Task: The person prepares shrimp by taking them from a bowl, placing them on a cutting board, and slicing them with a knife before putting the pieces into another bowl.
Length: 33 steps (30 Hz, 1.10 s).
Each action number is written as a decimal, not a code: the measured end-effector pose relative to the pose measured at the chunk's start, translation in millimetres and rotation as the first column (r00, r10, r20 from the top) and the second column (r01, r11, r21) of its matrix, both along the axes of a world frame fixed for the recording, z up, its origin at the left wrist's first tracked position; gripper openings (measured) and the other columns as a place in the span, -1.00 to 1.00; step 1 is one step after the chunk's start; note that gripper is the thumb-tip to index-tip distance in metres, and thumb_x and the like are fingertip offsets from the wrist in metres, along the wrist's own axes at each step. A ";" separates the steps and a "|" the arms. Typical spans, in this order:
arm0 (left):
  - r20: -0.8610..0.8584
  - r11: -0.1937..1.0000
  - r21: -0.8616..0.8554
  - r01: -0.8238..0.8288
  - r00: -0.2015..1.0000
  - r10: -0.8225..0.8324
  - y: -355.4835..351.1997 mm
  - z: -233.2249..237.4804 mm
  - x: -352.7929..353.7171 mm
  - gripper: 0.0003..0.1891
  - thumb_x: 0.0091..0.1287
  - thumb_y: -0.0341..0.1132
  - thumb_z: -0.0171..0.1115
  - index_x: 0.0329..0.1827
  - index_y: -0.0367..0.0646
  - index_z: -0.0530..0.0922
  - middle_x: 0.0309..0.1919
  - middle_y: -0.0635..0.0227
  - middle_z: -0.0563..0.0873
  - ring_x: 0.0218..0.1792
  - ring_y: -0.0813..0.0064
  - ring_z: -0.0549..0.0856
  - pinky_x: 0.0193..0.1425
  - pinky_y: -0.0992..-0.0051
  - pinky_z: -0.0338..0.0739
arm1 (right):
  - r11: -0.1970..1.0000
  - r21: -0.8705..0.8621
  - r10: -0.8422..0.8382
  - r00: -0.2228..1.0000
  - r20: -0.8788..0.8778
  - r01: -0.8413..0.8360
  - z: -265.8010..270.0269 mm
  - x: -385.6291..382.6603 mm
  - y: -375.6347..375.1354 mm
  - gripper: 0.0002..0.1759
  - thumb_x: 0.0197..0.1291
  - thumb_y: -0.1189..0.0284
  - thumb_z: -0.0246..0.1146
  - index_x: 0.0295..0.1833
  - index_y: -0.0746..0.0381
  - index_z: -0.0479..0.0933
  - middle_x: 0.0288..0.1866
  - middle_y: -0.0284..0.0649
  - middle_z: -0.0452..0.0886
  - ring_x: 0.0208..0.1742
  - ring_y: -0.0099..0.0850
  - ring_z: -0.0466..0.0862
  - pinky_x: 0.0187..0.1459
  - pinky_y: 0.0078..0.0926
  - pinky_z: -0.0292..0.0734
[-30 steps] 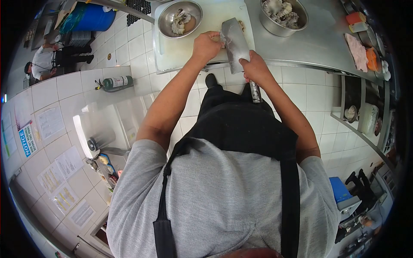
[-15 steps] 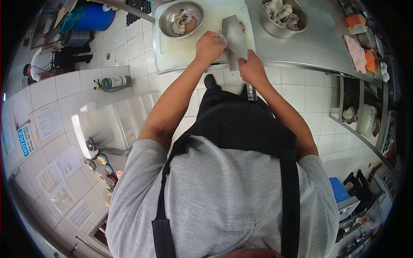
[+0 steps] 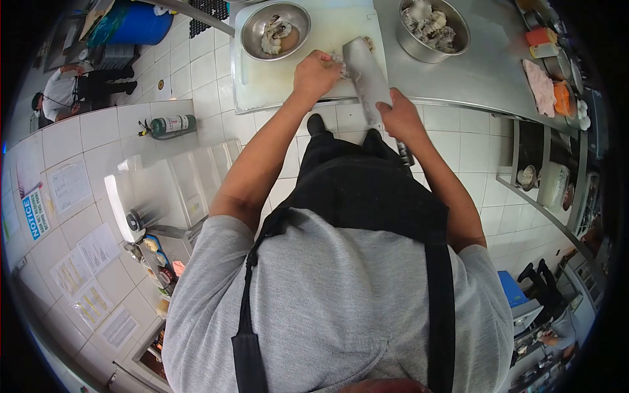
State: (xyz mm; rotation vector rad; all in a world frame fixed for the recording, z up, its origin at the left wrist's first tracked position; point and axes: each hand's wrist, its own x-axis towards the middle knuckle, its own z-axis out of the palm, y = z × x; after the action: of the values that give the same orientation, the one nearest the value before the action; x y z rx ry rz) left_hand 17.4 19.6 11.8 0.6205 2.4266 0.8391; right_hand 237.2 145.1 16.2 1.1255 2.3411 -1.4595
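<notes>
My right hand is wrapped round the handle of a cleaver. Its broad blade slants across the front edge of the white cutting board, the far end over the board. Just left of the blade, my left hand is closed on a small greyish piece that looks like raw shrimp. Beyond that hand, a steel bowl on the board holds what look like several raw shrimp. A small scrap lies by the blade's far end.
Right of the board, a deep steel pot of greyish-white pieces stands on the steel counter. Cloths and containers lie at the counter's right end. A fire extinguisher is at the left. Another person stands far left.
My right hand and the cleaver have moved right and towards me, with the blade now turned more. My left hand has shifted slightly left, still on the small piece.
</notes>
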 end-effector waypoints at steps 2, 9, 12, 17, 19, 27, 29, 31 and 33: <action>-0.058 0.999 -0.043 0.010 0.998 -0.012 6.3 15.8 5.0 -0.46 0.19 0.03 0.50 0.10 -0.19 0.75 -0.05 0.01 0.89 0.06 0.04 0.87 0.20 0.16 0.73 | 0.998 0.054 -0.008 1.000 0.012 0.007 9.8 7.6 12.1 -0.46 0.47 0.25 0.29 0.29 0.51 0.49 0.07 0.46 0.72 0.21 0.39 0.71 0.31 0.18 0.58; -0.204 0.975 -0.199 0.098 0.969 -0.139 11.5 -3.2 -5.6 -0.50 0.21 0.12 0.48 -0.13 -0.19 0.75 -0.21 0.14 0.88 -0.09 0.12 0.87 0.07 0.19 0.75 | 0.956 0.288 0.059 0.998 0.007 -0.058 19.8 24.6 16.2 -0.46 0.49 0.28 0.26 0.32 0.53 0.46 0.05 0.47 0.72 0.18 0.39 0.73 0.29 0.20 0.61; -0.074 0.998 0.015 0.059 0.996 -0.058 6.1 -8.9 -18.4 -0.61 0.25 -0.01 0.50 -0.17 -0.20 0.74 -0.33 0.26 0.83 -0.28 0.33 0.82 -0.11 0.30 0.72 | 0.956 0.285 0.060 0.996 0.058 -0.074 25.3 23.0 10.8 -0.45 0.50 0.29 0.26 0.35 0.53 0.43 -0.01 0.47 0.73 0.13 0.37 0.75 0.24 0.22 0.64; 0.228 0.909 0.414 -0.052 0.972 -0.049 38.1 54.0 -24.7 -0.81 0.28 -0.29 0.47 -0.17 -0.21 0.73 -0.42 0.44 0.73 -0.51 0.64 0.63 -0.36 0.49 0.60 | 0.948 0.310 0.059 0.997 0.054 -0.073 29.0 22.9 7.2 -0.51 0.50 0.31 0.26 0.28 0.51 0.43 -0.07 0.45 0.74 0.09 0.37 0.76 0.20 0.23 0.65; -0.107 0.927 0.341 0.156 0.986 -0.126 55.7 78.7 -22.4 -0.79 0.30 -0.27 0.47 -0.16 -0.22 0.73 -0.40 0.42 0.75 -0.50 0.63 0.65 -0.36 0.49 0.60 | 0.948 0.306 0.067 0.996 0.066 -0.084 34.0 21.2 7.5 -0.54 0.49 0.32 0.27 0.24 0.50 0.44 -0.07 0.44 0.75 0.09 0.37 0.76 0.20 0.23 0.65; -0.447 0.910 -0.193 0.367 0.793 -0.414 51.6 7.6 -1.3 -0.64 0.27 -0.17 0.35 0.07 -0.10 0.77 -0.15 0.04 0.88 0.00 -0.03 0.85 0.22 0.11 0.71 | 0.963 0.266 0.028 0.998 0.055 -0.041 29.6 22.5 2.7 -0.57 0.49 0.32 0.27 0.20 0.47 0.43 -0.08 0.42 0.75 0.07 0.36 0.77 0.20 0.24 0.65; -0.430 0.925 -0.188 0.331 0.819 -0.380 51.5 0.3 -1.7 -0.65 0.26 -0.17 0.36 0.05 -0.10 0.78 -0.18 0.02 0.87 -0.01 -0.06 0.85 0.21 0.10 0.70 | 0.961 0.274 0.015 0.998 0.053 -0.029 26.5 23.9 1.5 -0.56 0.49 0.32 0.27 0.20 0.48 0.42 -0.08 0.42 0.75 0.08 0.36 0.77 0.19 0.24 0.65; -0.413 0.942 -0.183 0.282 0.848 -0.334 49.8 -7.9 -9.2 -0.66 0.25 -0.16 0.37 0.02 -0.11 0.79 -0.21 0.00 0.86 -0.02 -0.09 0.84 0.20 0.10 0.70 | 0.962 0.271 0.024 0.999 0.036 -0.033 25.9 24.5 1.3 -0.57 0.49 0.32 0.26 0.20 0.47 0.42 -0.06 0.42 0.75 0.07 0.36 0.77 0.20 0.24 0.65; -0.173 0.978 -0.105 0.182 0.965 -0.198 49.5 -8.8 -21.4 -0.71 0.25 -0.16 0.44 -0.08 -0.14 0.78 -0.35 0.11 0.82 -0.12 0.06 0.85 0.04 0.19 0.73 | 0.961 0.274 0.026 0.999 0.041 -0.037 26.8 23.9 1.6 -0.57 0.49 0.32 0.26 0.20 0.47 0.42 -0.05 0.42 0.75 0.07 0.36 0.76 0.20 0.24 0.65</action>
State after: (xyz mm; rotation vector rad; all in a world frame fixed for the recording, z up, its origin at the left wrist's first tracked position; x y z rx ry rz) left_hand -4.0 69.0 3.0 0.9152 2.5002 0.6167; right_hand 261.1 146.6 43.0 1.1588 2.5807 -1.1162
